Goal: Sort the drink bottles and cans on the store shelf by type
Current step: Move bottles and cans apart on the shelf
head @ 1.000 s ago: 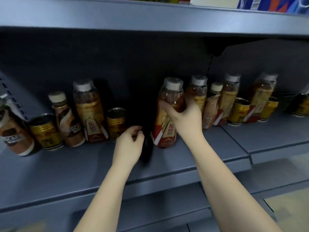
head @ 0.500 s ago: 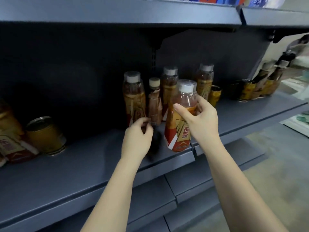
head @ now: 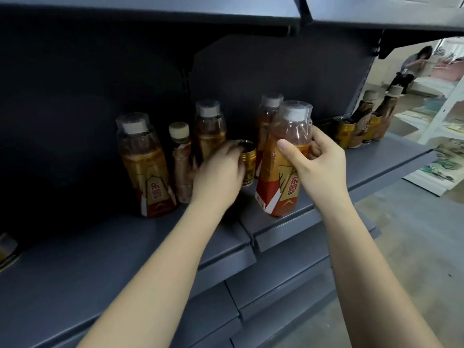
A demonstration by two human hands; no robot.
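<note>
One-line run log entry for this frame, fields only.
right hand: grips orange-label bottle, base at shelf | left hand: on gold can, grasp unclear | sorting unfinished

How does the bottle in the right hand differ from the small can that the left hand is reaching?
The energy drink bottle is tall clear plastic with a grey cap; the gold can is short metal. The right hand grips the bottle, tilted at the shelf front; the left hand covers the upright can farther back. Both show gold colouring.

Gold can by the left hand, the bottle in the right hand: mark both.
gold can [head: 249, 164], head view, its side wall
bottle [head: 281, 182], head view, its label
</note>
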